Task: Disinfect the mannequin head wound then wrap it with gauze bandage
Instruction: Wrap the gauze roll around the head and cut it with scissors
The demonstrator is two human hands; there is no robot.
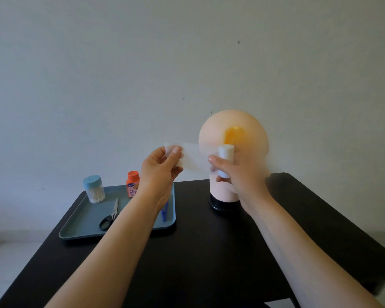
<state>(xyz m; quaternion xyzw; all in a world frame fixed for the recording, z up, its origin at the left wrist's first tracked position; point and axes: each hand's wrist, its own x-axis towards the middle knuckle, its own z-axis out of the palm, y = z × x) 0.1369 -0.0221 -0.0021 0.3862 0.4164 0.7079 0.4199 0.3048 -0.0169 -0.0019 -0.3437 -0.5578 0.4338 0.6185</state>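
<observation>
On your left, a shallow grey-blue tray (76, 234) with rounded corners sits on the matte black table (209, 263). At its far left corner stands a clear round jar (93, 192) with a light blue lid, packed with white cotton swabs standing on end. Beside it, at the tray's far edge, is an orange plastic bottle (132, 184) with an orange cap and a printed label; your left forearm hides part of it. Black-handled scissors (110, 215) lie flat in the tray, blades pointing away from you, and a blue tool (165, 213) shows only partly from under your left wrist.

The mannequin head (233, 138) stands upright on a glossy black base near the table's far edge, smooth, rounded and peach-toned, with a yellow-orange stain (235, 134) on the side turned to you.

Your right hand (233, 174) curls its fingers and thumb around a white gauze roll (226, 156), a soft cylinder held upright just in front of the mannequin, below the stain. A thin, translucent strip of gauze (191, 156) runs leftward from the roll to your left hand (162, 170), which pinches the free end between thumb and fingertips. The strip hangs in the air between both hands, not touching the mannequin as far as you can tell.
</observation>
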